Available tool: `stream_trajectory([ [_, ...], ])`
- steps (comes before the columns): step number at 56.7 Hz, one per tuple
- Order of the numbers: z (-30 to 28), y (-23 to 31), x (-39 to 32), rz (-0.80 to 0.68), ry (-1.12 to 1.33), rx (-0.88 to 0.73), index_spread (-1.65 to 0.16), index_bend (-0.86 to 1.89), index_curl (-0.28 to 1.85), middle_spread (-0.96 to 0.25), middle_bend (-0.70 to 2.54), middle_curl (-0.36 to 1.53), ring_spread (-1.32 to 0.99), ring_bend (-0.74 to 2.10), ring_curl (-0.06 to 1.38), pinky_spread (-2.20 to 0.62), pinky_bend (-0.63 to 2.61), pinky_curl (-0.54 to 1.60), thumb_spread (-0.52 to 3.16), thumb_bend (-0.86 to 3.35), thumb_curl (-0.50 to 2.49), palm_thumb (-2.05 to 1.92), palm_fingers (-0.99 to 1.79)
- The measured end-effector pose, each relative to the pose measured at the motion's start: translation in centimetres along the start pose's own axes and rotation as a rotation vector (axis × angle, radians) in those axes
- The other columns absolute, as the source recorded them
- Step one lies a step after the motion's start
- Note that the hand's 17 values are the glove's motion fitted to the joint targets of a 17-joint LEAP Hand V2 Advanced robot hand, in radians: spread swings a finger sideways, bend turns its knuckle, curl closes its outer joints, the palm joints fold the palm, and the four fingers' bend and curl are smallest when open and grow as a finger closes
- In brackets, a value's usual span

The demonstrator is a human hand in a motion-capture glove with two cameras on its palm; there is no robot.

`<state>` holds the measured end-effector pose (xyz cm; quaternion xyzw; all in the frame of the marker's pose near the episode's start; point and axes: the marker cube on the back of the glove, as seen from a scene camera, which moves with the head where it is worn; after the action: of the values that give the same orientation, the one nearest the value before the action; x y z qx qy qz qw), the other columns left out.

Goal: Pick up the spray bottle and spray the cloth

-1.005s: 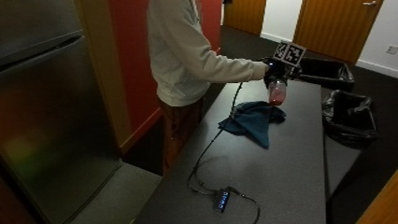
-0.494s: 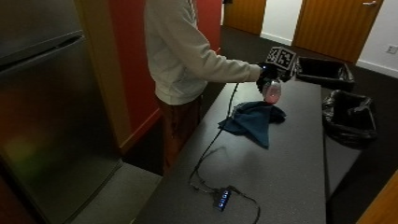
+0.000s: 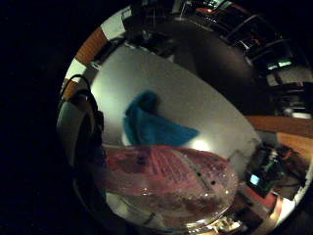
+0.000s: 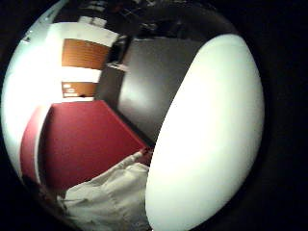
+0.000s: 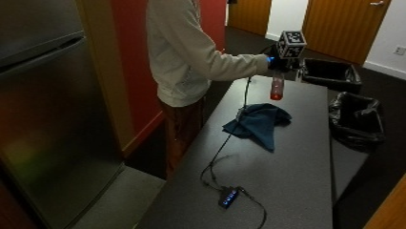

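Upper right: gloved right hand (image 5: 277, 63) wrapped round spray bottle (image 5: 277, 88), nozzle hidden; blue cloth (image 5: 260, 123) crumpled mid-frame on table (image 5: 298, 162).

Grey table (image 5: 298, 167) as landmark. Small black device with blue lights (image 5: 229, 196) on its near end, cable attached. Two black bins (image 5: 356, 114) beside its far right edge. Steel fridge (image 5: 54, 119) well left of it. Red wall (image 5: 136, 57) and orange doors (image 5: 346, 26) beyond.
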<state>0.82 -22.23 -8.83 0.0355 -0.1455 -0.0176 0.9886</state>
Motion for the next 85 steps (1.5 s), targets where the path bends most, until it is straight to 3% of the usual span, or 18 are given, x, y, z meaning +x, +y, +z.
stream_trajectory([
  [9, 0.1, -2.7, -4.5, -0.035, -0.372, 0.179, -0.23, 0.33, 0.56, -0.16, 0.59, 0.52, -0.22, 0.63, 0.49, -0.29, 0.34, 0.4, -0.02, -0.03, 0.74, 1.05, 1.34],
  [15, -1.4, -6.3, -7.7, -0.051, -0.747, 0.46, -0.22, 0.32, 0.56, -0.16, 0.58, 0.52, -0.22, 0.63, 0.49, -0.28, 0.34, 0.4, -0.01, -0.03, 0.74, 1.05, 1.33],
  [18, 0.1, -5.9, -7.5, -0.072, -0.759, 0.417, -0.23, 0.31, 0.56, -0.16, 0.58, 0.52, -0.22, 0.62, 0.48, -0.28, 0.34, 0.4, 0.0, -0.03, 0.74, 1.05, 1.32],
  [22, 2.8, -7.8, -6.2, 0.014, -0.656, 0.525, -0.22, 0.3, 0.56, -0.16, 0.57, 0.52, -0.22, 0.62, 0.48, -0.28, 0.34, 0.4, 0.01, -0.03, 0.74, 1.05, 1.31],
  [27, 7.4, -7.9, -5.2, 0.054, -0.558, 0.463, -0.22, 0.28, 0.56, -0.16, 0.57, 0.52, -0.22, 0.61, 0.48, -0.29, 0.35, 0.4, 0.03, -0.04, 0.75, 1.04, 1.31],
  [32, 10.1, -7.1, -7.2, 0.006, -0.723, 0.352, -0.22, 0.26, 0.56, -0.16, 0.56, 0.52, -0.22, 0.6, 0.48, -0.29, 0.35, 0.4, 0.04, -0.03, 0.75, 1.05, 1.32],
  [38, 16.0, -8.2, -5.8, 0.053, -0.576, 0.277, -0.22, 0.24, 0.56, -0.15, 0.55, 0.51, -0.21, 0.6, 0.48, -0.29, 0.36, 0.4, 0.06, -0.03, 0.75, 1.05, 1.31],
  [43, 19.0, -11.7, -5.9, 0.145, -0.586, 0.398, -0.22, 0.23, 0.56, -0.15, 0.54, 0.51, -0.21, 0.6, 0.48, -0.29, 0.36, 0.4, 0.08, -0.04, 0.75, 1.04, 1.31],
  [48, 20.3, -9.6, -4.0, 0.13, -0.565, 0.237, -0.22, 0.21, 0.55, -0.15, 0.53, 0.51, -0.2, 0.6, 0.48, -0.28, 0.36, 0.4, 0.11, -0.04, 0.75, 1.03, 1.3],
  [53, 20.1, -14.1, -5.7, 0.196, -0.777, 0.489, -0.22, 0.19, 0.55, -0.15, 0.52, 0.51, -0.2, 0.59, 0.47, -0.28, 0.36, 0.4, 0.13, -0.04, 0.75, 1.03, 1.3],
  [55, 19.9, -14.5, -5.3, 0.209, -0.791, 0.518, -0.22, 0.19, 0.55, -0.15, 0.51, 0.5, -0.2, 0.58, 0.47, -0.28, 0.37, 0.4, 0.14, -0.04, 0.75, 1.03, 1.29],
  [60, 23.7, -14.9, -6.5, 0.18, -0.743, 0.382, -0.21, 0.17, 0.54, -0.14, 0.5, 0.5, -0.2, 0.57, 0.47, -0.27, 0.37, 0.4, 0.18, -0.04, 0.74, 1.02, 1.27],
  [72, 23.8, -15.3, -7.5, 0.104, -0.831, 0.308, -0.2, 0.17, 0.52, -0.14, 0.46, 0.49, -0.19, 0.55, 0.46, -0.26, 0.36, 0.39, 0.25, -0.04, 0.74, 1.01, 1.23],
  [77, 22.7, -16.3, -7.4, 0.079, -0.828, 0.38, -0.23, 0.08, 0.47, -0.15, 0.33, 0.46, -0.19, 0.48, 0.44, -0.21, 0.42, 0.4, 0.36, -0.03, 0.72, 1.02, 0.98],
  [81, 21.7, -15.9, -5.3, 0.086, -0.709, 0.398, -0.24, 0.08, 0.46, -0.15, 0.28, 0.45, -0.15, 0.42, 0.45, -0.11, 0.41, 0.43, 0.54, -0.07, 0.68, 0.92, 0.59],
  [85, 20.3, -15.3, -5.5, 0.047, -0.731, 0.385, -0.27, 0.04, 0.39, -0.14, 0.23, 0.43, -0.13, 0.4, 0.42, -0.05, 0.45, 0.42, 0.64, -0.06, 0.64, 0.85, 0.48],
])
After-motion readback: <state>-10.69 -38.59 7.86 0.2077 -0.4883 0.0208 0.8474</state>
